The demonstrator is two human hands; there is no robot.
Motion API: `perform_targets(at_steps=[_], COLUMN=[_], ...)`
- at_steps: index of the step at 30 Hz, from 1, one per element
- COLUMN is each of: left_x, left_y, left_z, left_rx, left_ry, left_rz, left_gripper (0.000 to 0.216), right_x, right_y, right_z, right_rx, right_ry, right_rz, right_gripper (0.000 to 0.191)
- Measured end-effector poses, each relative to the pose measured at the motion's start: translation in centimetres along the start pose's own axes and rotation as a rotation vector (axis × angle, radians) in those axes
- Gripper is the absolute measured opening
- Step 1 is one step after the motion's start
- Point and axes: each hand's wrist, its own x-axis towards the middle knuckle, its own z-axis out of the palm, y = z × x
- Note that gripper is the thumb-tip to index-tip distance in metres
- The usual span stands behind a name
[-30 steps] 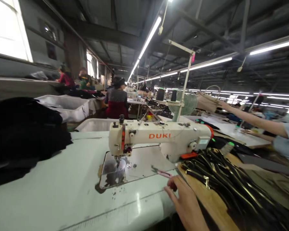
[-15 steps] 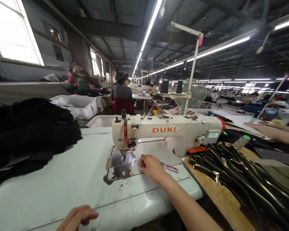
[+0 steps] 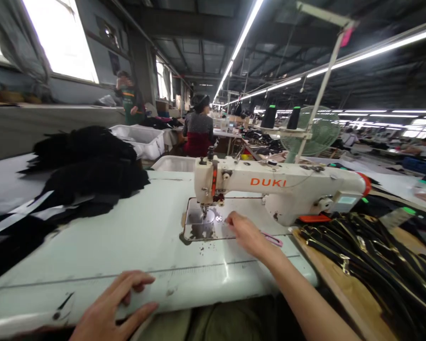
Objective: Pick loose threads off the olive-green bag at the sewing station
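Note:
My right hand (image 3: 247,233) reaches onto the metal needle plate (image 3: 199,229) of the white DUKI sewing machine (image 3: 270,182), just right of the needle. Its fingers are curled together with the tips on the plate, and I cannot make out what they hold, if anything. Pink thread snips (image 3: 276,240) lie on the table right behind this hand. My left hand (image 3: 113,305) is at the front edge of the white table (image 3: 128,237), with its fingers curled on top and its thumb against the edge.
A heap of black fabric (image 3: 88,166) covers the table's left. Black zippers with gold teeth (image 3: 369,255) are piled on a wooden board at right. White bins (image 3: 145,139), a green fan (image 3: 315,135), thread cones (image 3: 270,117) and seated and standing workers (image 3: 199,128) are beyond.
The view has turned left and down. My right hand moved from the snips to the needle plate and stays there. My left hand came up onto the table's front edge.

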Motion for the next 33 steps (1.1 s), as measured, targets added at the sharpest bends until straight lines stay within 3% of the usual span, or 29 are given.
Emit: perform_targets(at_steps=[4, 9, 14, 16, 18, 21, 24, 27, 30, 33], left_x=[-0.1, 0.3, 1.1, 1.0, 0.7, 0.3, 0.0, -0.3, -0.3, 0.1], left_y=[1.7, 3.7, 6.5, 8.0, 9.6, 12.2, 13.7, 13.3, 11.5, 9.4], left_z=[-0.9, -0.6, 0.5, 1.0, 1.5, 2.0, 2.4, 2.5, 2.0, 0.6], left_rx=[-0.085, -0.173, -0.281, -0.449, -0.776, -1.296, -1.44, -1.401, -1.312, -1.267], left_ry=[-0.112, -0.131, -0.185, -0.255, -0.356, -0.529, -0.624, -0.622, -0.575, -0.498], left_rz=[-0.041, -0.09, -0.131, -0.125, -0.171, -0.394, -0.59, -0.663, -0.663, -0.647], left_gripper=[0.035, 0.032, 0.038, 0.047, 0.051, 0.053, 0.043, 0.038, 0.037, 0.035], right_x=[-2.5, -4.8, -6.3, -7.0, -7.6, -8.2, -8.5, -8.9, -9.5, -10.6], right_y=[-1.4, -3.3, -5.3, -6.4, -7.4, -8.6, -8.9, -8.8, -8.2, -6.6], right_z=[-1.0, -1.1, -0.6, -0.3, 0.0, 0.5, 1.2, 1.7, 1.6, 0.8], right_rx=[0.148, 0.407, 0.709, 0.851, 0.995, 1.189, 1.301, 1.422, 1.517, 1.526], right_ry=[0.087, 0.211, 0.128, 0.064, 0.021, 0.011, 0.03, 0.047, 0.078, 0.211], right_rz=[-0.07, -0.169, -0.072, -0.018, -0.002, 0.011, 0.041, 0.099, 0.2, 0.301], right_gripper=[0.018, 0.02, 0.025, 0.03, 0.034, 0.037, 0.039, 0.036, 0.036, 0.037])
